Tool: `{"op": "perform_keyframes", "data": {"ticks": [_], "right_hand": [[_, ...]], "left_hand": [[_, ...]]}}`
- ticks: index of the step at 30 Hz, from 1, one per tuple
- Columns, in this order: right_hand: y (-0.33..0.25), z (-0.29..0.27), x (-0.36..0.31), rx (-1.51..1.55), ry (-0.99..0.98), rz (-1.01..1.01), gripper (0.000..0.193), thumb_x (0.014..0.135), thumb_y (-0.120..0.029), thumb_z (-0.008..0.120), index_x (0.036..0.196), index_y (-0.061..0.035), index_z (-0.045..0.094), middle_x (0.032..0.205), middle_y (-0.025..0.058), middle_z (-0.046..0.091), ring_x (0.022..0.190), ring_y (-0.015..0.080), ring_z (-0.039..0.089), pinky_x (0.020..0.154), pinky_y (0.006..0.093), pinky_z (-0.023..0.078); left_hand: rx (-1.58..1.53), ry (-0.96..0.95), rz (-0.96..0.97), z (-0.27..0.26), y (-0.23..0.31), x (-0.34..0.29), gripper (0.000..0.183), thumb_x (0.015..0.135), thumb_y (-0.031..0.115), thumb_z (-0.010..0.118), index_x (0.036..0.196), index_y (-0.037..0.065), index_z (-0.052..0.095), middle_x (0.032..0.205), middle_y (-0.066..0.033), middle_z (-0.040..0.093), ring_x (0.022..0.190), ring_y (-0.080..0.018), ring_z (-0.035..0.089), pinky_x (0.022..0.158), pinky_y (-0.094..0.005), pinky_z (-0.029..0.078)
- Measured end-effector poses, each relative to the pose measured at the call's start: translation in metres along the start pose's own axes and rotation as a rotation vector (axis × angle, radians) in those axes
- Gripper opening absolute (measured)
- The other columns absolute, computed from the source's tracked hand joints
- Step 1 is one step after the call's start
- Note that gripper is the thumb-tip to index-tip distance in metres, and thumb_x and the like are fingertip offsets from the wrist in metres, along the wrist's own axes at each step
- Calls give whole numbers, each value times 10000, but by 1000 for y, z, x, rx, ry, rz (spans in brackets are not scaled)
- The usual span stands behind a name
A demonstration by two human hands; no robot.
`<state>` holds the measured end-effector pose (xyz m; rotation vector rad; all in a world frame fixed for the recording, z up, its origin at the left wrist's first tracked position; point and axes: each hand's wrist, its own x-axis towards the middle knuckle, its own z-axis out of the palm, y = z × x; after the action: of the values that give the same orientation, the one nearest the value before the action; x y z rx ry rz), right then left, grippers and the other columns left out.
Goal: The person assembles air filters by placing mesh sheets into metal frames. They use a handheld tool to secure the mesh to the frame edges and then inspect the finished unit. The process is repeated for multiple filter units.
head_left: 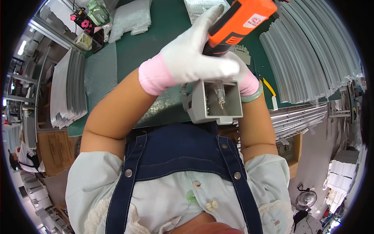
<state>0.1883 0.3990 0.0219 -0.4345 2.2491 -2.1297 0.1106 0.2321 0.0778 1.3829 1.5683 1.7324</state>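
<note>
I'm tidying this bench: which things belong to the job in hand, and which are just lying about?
Seemingly in the job:
grey housing
clear glass part inside it
orange tool at the left hand

Probably just lying about:
dark phone
green bottle
black bottle with pink flowers

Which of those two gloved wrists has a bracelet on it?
The right one: a pale green bracelet circles it just past the pink cuff of the right hand. Past the cuff of the left hand, only bare skin shows.
</note>
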Motion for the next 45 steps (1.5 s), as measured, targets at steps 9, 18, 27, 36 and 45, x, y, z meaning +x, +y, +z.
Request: {"op": "perform_keyframes", "data": {"ticks": [9,18,27,36,45], "right_hand": [[-52,23,-39,-384,699,-5,275,878,-80,653,1142,-7,679,1042,123,704,983,204,670,882,325,516],[-49,48,-65,-984,452,-107,254,744,-112,716,982,-24,717,1241,226,617,1148,379,597,980,418,470],[-27,54,-60,-858,510,96,151,731,-33,687,862,39,709,1135,193,684,960,244,676,843,314,514],[-13,56,-65,-532,616,189,193,721,-96,702,842,53,714,1066,166,701,914,243,694,808,310,538],[-10,60,-66,-452,618,171,163,721,-84,708,819,46,709,1069,156,700,866,205,679,774,293,530]], "left_hand": [[454,341,91,-5,-8,-10,370,844,54,680,1165,-3,506,915,-35,614,763,-79,590,699,-249,501],[550,414,103,1,-40,-23,448,827,96,689,1222,-17,510,910,-66,647,788,-128,625,755,-285,516],[617,394,161,4,-71,-29,454,825,113,698,1220,-11,511,959,-119,656,853,-202,654,805,-323,522],[582,376,179,5,-72,-30,445,816,97,706,1208,-2,521,959,-123,662,862,-233,670,812,-330,527],[573,379,191,3,-72,-34,442,821,84,704,1212,3,515,958,-123,662,854,-236,671,806,-332,528]]}}
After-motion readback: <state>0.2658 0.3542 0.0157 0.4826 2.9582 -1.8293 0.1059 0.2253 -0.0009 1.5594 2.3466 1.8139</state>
